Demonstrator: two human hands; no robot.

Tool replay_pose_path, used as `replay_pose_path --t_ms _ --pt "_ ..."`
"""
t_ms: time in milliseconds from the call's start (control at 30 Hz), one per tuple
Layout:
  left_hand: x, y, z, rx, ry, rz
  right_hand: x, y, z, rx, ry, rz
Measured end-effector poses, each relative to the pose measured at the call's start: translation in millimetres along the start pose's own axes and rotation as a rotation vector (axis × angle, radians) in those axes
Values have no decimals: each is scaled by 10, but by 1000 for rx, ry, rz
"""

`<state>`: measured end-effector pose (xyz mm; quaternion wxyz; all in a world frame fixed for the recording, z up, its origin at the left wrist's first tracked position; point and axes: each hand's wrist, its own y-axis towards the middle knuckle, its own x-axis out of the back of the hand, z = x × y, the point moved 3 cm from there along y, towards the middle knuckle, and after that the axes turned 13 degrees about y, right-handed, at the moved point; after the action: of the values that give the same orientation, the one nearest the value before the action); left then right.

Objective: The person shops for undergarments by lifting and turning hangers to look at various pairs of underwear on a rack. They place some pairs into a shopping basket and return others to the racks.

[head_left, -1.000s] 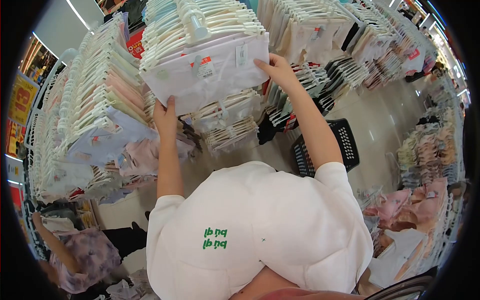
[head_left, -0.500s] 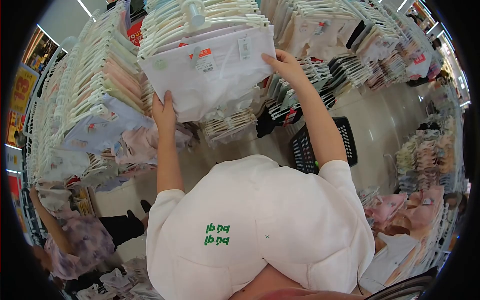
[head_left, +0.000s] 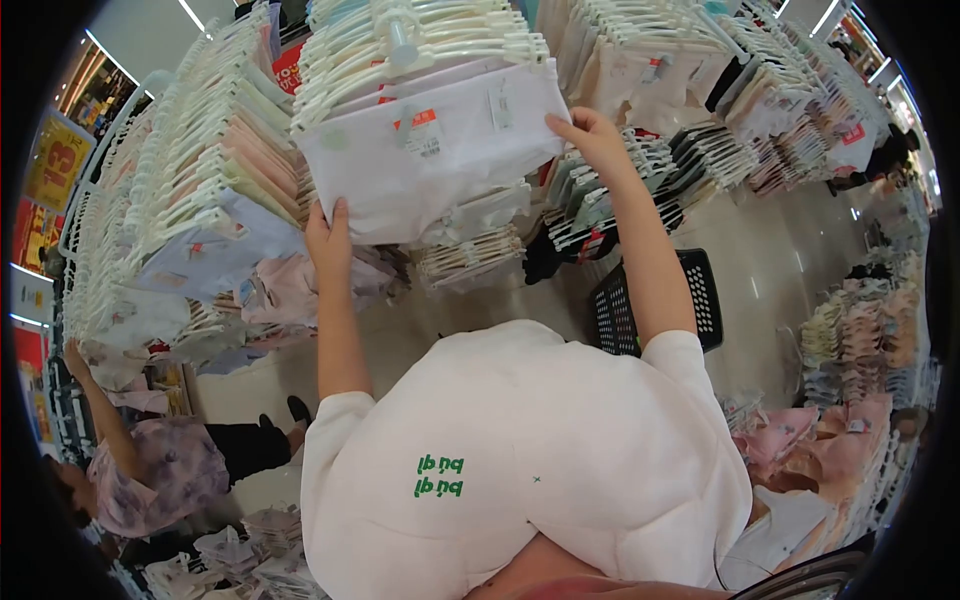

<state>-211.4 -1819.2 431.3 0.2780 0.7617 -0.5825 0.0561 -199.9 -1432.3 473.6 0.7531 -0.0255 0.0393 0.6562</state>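
A pair of white underpants [head_left: 375, 170] hangs at the front of a rack, stretched flat between my hands. A red-and-white price tag [head_left: 424, 135] is on its front, with a pale label toward the right. My left hand [head_left: 328, 228] pinches its lower left edge, thumb in front and fingers behind. At the upper right edge, my right hand [head_left: 592, 138] grips the cloth with thumb and fingers closed. Right behind it, many white hangers [head_left: 425, 65] are packed along a metal rail [head_left: 400, 42].
Garments on hangers [head_left: 235, 160] crowd the left rack, and more hang on the right rack [head_left: 640, 60]. A black shopping basket [head_left: 705, 300] is on the floor under my right arm. Another person [head_left: 165, 470] reaches toward the left rack. Pink bras [head_left: 850, 430] hang at lower right.
The view has shifted slightly, so the rack and underpants appear a little lower and further right. Both hands keep their hold. The other person's arm and body have moved a little.
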Motion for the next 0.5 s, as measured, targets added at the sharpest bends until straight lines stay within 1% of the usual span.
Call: replay_pose_path --t_ms 33,67,100,167,200,267,333,367,433,467,500 --pt "-27 -9 -43 -18 71 -18 3 8 -17 10 8 19" --pt "-53 -30 -4 -19 -30 -41 45 1 -35 24 10 26" --pt "-83 -30 49 -25 -146 -57 48 15 -89 154 -1 42" --pt "-59 -6 152 -23 -28 -29 111 -44 -102 166 5 31" --pt "-56 -30 108 -16 -20 -7 125 -118 -75 186 63 15" --pt "-41 -45 64 -20 7 21 182 -219 -10 223 84 -5" --pt "-87 -19 122 -42 14 38 240 -281 22 251 53 -26" --pt "-101 -14 185 -26 -21 18 286 -308 53 253 51 -41" --pt "-140 -9 225 -16 -77 -15 308 -361 96 111 -32 -53" --pt "-160 -19 238 -18 -74 -11 316 -352 57 109 -28 -56" --pt "-179 -29 192 -26 -95 -18 317 -331 26 178 -34 -52"
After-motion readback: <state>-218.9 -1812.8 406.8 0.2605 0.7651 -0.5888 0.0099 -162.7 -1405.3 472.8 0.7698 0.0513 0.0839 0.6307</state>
